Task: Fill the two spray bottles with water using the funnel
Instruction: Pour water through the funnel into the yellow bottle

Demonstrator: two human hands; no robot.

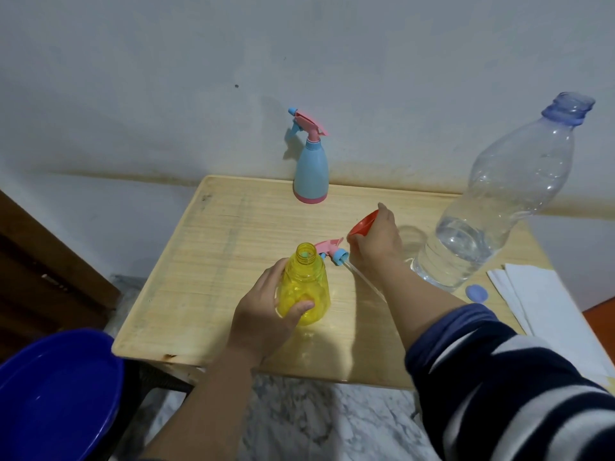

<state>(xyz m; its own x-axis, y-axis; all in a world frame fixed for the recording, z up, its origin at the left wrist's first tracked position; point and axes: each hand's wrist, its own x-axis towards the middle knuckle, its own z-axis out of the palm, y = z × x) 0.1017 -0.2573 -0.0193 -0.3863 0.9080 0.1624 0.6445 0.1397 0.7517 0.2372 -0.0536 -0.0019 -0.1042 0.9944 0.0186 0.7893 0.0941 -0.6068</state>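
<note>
A yellow spray bottle [304, 287] with an uncovered neck stands on the wooden table [206, 261]. My left hand [266, 314] grips its body. Its pink and blue spray head [332, 250] lies on the table just behind it, the dip tube running under my right forearm. My right hand [376, 241] holds a red funnel [362, 223], lifted and tilted beside the spray head. A blue spray bottle [311, 168] with its head on stands at the table's far edge. A large clear water bottle [492, 207], uncapped and partly full, stands at the right.
The water bottle's blue cap [476, 292] lies on the table beside white paper sheets [545, 304] at the right edge. A dark blue basin [56, 394] sits low at the left. A wall rises right behind the table.
</note>
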